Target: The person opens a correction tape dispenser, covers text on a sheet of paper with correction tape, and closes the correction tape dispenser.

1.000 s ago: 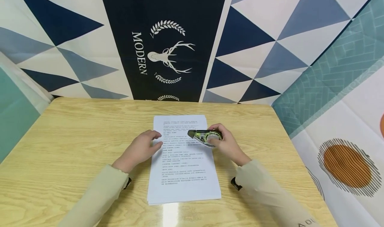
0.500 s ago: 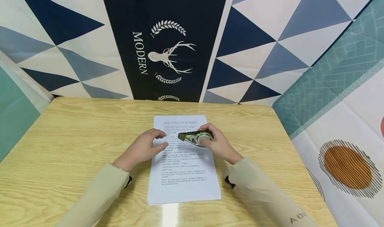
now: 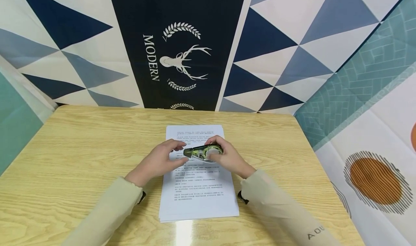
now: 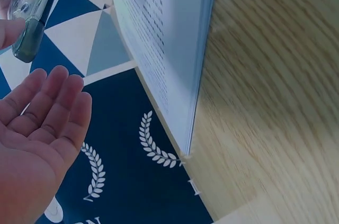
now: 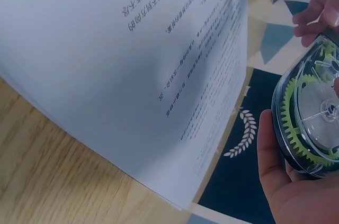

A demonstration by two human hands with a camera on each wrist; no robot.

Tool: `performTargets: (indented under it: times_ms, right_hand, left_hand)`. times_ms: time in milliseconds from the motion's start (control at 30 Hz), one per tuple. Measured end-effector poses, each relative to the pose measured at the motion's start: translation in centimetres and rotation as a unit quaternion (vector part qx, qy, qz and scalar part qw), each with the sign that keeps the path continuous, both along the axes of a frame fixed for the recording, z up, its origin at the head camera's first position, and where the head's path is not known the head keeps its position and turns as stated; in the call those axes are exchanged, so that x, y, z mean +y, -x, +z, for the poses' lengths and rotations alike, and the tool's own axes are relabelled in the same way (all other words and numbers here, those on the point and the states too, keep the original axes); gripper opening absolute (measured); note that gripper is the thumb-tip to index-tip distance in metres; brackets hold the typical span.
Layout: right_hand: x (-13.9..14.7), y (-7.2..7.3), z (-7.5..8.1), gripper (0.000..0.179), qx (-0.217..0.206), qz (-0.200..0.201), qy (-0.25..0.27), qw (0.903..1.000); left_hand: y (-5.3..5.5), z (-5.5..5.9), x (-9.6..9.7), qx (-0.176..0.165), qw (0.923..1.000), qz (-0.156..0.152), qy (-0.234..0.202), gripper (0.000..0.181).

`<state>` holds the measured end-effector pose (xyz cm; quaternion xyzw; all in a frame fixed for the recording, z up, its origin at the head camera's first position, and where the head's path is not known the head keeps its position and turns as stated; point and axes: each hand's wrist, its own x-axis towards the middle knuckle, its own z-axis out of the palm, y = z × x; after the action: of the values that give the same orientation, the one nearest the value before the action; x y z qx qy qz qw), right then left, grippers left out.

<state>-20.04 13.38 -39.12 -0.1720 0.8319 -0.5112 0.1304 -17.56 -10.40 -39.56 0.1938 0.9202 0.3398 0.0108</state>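
A correction tape (image 3: 202, 152) with a clear body, green gears and a dark cap is in my right hand (image 3: 231, 160), above a stack of printed paper (image 3: 201, 202). My right fingers and thumb hold its rounded end, as the right wrist view shows with the tape's gear side (image 5: 312, 113) close up. The dark cap (image 4: 29, 41) points left, toward my left hand (image 3: 160, 158). That hand's fingers are spread and loosely bent, with fingertips and thumb on either side of the cap end; a gap shows between its fingers (image 4: 55, 97) and the cap in the left wrist view.
The paper stack lies on a wooden table (image 3: 97, 148), its sheets slightly out of line at the lower left corner. Behind the table hangs a patterned cloth (image 3: 182, 58) with triangles and a deer head. Black bands show at both wrists.
My right hand has moved left with the correction tape, bringing its cap end up to my left hand. The left hand has shifted slightly right. The paper stack has stayed in place.
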Motion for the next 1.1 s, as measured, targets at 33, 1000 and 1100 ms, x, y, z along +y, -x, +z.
performTargets:
  times_ms: [33,1000,1100]
  right_hand:
    - [-0.03,-0.03,-0.02,0.033,0.002,0.001,-0.001,1.0000]
    - [-0.64,-0.52,-0.11,0.042,0.015,0.032,-0.022,0.9991]
    - [-0.54,-0.61,-0.06,0.042,0.016,0.019,-0.037,0.9990]
  left_hand:
    - [-0.03,0.00,0.04,0.002,1.0000,-0.002,-0.002,0.049]
    - [-0.28,-0.54,0.15,0.022,0.9984,-0.027,-0.044,0.026]
    - [-0.28,-0.61,0.05,0.014,0.9979,-0.027,-0.057,0.024]
